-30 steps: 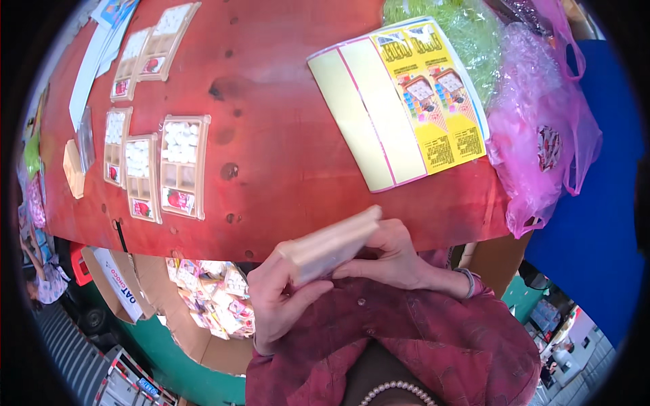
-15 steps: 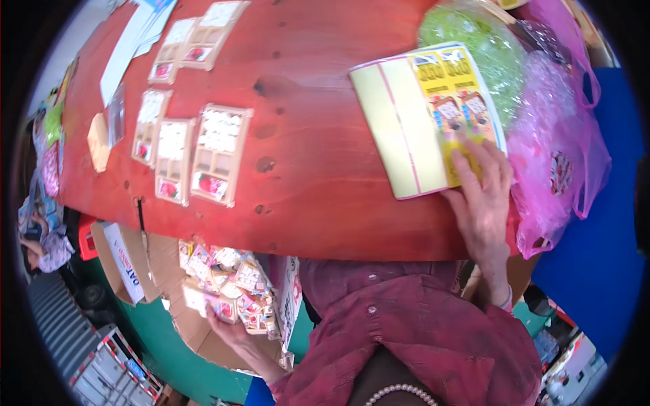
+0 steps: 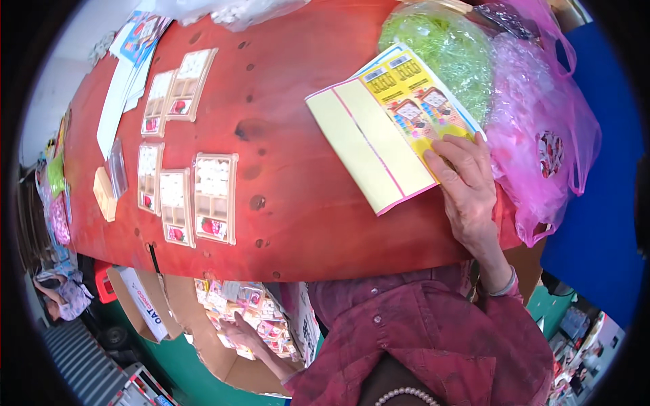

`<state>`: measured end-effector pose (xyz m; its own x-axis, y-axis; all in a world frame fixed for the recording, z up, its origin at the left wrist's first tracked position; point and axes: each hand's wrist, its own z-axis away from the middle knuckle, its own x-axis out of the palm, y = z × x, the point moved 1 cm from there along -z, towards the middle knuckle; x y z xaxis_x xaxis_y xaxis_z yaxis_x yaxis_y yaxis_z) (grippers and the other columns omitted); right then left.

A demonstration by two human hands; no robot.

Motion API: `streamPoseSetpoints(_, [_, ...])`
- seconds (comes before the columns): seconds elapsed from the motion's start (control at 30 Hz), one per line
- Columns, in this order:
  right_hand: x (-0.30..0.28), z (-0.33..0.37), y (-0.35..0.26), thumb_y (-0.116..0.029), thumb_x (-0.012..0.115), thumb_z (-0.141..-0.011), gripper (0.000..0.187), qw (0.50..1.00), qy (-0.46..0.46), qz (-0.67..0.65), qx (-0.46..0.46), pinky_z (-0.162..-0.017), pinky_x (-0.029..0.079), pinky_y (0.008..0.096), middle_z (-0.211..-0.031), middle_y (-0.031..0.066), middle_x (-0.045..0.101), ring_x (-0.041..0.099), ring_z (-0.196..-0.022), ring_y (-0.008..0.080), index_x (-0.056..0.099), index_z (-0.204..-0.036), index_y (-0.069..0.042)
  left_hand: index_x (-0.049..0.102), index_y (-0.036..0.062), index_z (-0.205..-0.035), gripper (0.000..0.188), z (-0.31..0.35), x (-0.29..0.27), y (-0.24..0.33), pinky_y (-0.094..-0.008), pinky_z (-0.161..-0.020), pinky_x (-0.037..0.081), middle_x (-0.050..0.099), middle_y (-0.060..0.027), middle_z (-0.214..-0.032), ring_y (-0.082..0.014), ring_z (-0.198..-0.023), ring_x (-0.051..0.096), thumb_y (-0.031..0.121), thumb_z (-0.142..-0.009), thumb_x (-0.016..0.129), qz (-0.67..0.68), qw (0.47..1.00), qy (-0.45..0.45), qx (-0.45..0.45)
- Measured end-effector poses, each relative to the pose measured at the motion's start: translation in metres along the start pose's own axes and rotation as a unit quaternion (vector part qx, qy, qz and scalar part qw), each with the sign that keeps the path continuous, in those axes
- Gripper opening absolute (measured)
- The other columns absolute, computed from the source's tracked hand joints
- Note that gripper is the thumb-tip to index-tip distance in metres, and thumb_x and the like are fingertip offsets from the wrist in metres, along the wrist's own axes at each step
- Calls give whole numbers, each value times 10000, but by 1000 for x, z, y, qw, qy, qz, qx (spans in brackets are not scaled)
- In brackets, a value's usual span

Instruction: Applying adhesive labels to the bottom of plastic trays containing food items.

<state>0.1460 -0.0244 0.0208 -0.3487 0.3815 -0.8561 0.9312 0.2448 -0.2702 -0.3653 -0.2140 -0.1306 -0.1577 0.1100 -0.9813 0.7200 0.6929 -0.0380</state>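
Observation:
My right hand lies on the near right corner of a stack of yellow printed sheets, its fingers resting on top. Down at the left, below the table edge, my left hand is over a cardboard box full of small packed trays. Its fingers are apart and I see nothing held in them. On the table's left side lie several compartmented trays with white pieces at one end and a strawberry picture at the other.
A bag of green shreds and a pink plastic bag crowd the right side of the red table. White cards, a wooden block and a clear sleeve lie at far left. Clear plastic covers part of the far edge.
My left hand held a packed tray over the box; now that hand is without it, lower among the packs. The view has shifted. My right hand stays on the sheets.

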Motion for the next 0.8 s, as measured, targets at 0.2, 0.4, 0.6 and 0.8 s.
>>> streamPoseSetpoints(0.2, [1,-1,-9,26,654,-662,256,996,56,-59,-39,-864,467,441,-943,117,622,601,-911,293,661,-918,15,606,-88,-1037,313,-17,-129,143,-347,-702,489,641,-168,-927,-201,-754,599,178,-890,534,499,852,-155,-43])
streamPoseSetpoints(0.4, [13,15,-32,30,664,-603,216,981,74,-163,-77,-652,509,344,-857,153,615,608,-777,283,643,-815,67,415,-29,-1276,397,49,-153,294,-379,-882,490,580,-155,-1134,-283,-966,613,140,-921,471,676,509,-512,148])
streamPoseSetpoints(0.6, [17,22,-38,-90,763,-566,438,971,4,-235,-35,-705,489,379,-952,137,591,583,-858,298,605,-946,59,382,4,-1289,383,69,-146,355,-380,-855,518,536,-137,-1186,-260,-1002,599,92,-932,487,754,422,-501,-51])
streamPoseSetpoints(0.8, [18,18,-21,-97,768,-588,415,958,-18,-286,15,-737,489,396,-946,139,599,577,-881,321,615,-938,64,386,11,-1281,378,68,-145,355,-376,-764,572,537,-147,-1183,-250,-993,608,66,-924,496,742,399,-535,-61])
